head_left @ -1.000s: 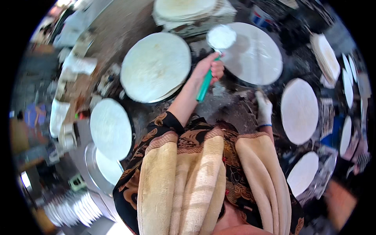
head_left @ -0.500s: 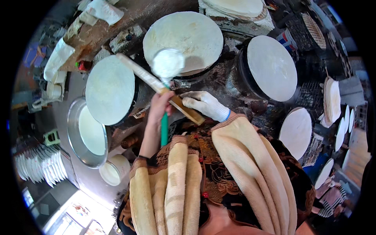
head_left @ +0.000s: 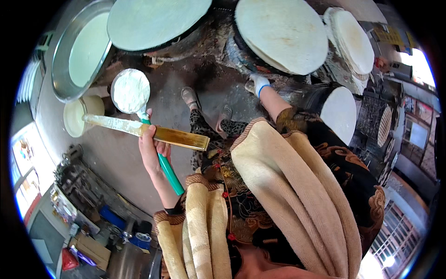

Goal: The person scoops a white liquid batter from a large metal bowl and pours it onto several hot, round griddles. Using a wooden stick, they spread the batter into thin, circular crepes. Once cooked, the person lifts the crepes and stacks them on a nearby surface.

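Observation:
My left hand (head_left: 154, 139) is closed round the green handle of a ladle (head_left: 169, 174) and a long flat wooden scraper together. The ladle's round bowl holds thick white batter (head_left: 131, 90). The scraper (head_left: 181, 138) lies across the handle, its far end coated white and its near end bare, amber wood. My right hand (head_left: 257, 85), in a white glove, reaches forward just below the near edge of a round griddle covered by a pale flatbread (head_left: 281, 37). Its fingers are loosely bent and partly foreshortened, with nothing visible in them.
Another pale round (head_left: 158, 21) lies on a griddle at front left, beside a metal basin (head_left: 60, 69) of white liquid. A pale bucket (head_left: 76, 116) stands below the basin. On the right are a stack of flatbreads (head_left: 355, 44) and a further white round (head_left: 339, 114).
My view has swung to the right. My left hand carries ladle and scraper out to the left, away from the griddles. The gloved right hand has left the scraper and stretched toward the right griddle.

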{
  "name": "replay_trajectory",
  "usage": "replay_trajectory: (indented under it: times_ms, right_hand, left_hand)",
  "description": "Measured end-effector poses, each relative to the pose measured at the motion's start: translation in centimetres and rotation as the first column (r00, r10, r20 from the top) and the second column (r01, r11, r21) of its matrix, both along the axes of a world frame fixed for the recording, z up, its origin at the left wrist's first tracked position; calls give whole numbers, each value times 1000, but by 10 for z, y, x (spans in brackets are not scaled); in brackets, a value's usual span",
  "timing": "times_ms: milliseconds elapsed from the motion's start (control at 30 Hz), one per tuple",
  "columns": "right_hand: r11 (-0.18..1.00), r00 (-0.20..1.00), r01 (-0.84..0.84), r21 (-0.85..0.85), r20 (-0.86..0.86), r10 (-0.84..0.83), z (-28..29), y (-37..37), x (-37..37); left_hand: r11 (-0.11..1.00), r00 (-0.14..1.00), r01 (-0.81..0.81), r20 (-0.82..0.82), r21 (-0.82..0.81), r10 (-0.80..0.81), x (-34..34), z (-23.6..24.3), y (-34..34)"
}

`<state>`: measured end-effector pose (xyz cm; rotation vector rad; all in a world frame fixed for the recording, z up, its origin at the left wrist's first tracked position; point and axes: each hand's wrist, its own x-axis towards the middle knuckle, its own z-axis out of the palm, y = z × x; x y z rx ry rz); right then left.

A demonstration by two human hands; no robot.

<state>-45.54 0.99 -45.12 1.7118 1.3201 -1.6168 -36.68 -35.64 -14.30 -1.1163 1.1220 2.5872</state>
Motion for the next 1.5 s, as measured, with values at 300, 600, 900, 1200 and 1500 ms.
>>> replay_trajectory:
  times_ms: [300,600,900,1200,1500]
  right_hand:
    - [974,974,190,126,104,-203,-62,-8,-48]
    - [921,916,369,124,122,-383,-74,4,-54]
    - [877,888,440,191,51,-457,-77,-12,-59]
    - [998,999,27,-52,28,-25,-97,37,-19]
    - [-25,-32,-293,956,16,999,203,-40,26]
  left_hand:
    - [972,964,-233,130,-15,233,64,-58,-19]
    - [959,948,-282,161,37,273,71,-67,-24]
    - [965,956,-263,139,10,260,73,-62,-22]
    - [985,971,-174,164,-19,174,53,-51,-25]
    - [999,994,-36,108,21,33,9,-21,-15]
